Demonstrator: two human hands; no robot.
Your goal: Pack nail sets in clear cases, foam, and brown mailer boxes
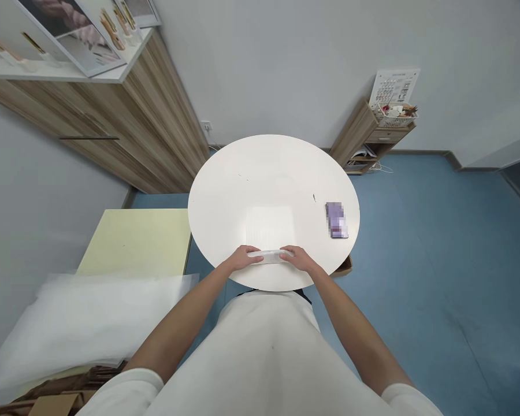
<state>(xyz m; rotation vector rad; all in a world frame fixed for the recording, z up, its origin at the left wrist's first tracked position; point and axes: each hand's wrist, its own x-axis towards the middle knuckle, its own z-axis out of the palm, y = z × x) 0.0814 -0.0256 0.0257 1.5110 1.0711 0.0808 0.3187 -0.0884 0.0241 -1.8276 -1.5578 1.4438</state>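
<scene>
A white, oval table (219,193) stands before the person. By its near edge the left hand (242,258) and the right hand (300,259) hold a long, narrow, white, roll-like strip (271,256), one at either end, thumbs laid on it, fingers closed along its far side. Toward the right edge lies a purple, rectangular, pixelated object (337,220) and, farther in, a tiny reddish-brown sliver (314,197)

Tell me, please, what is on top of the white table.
The white table bears a purple phone-like item and dark specks; the left hand and right hand hold a pale strip at its near side. What these cover cannot be seen.
</scene>
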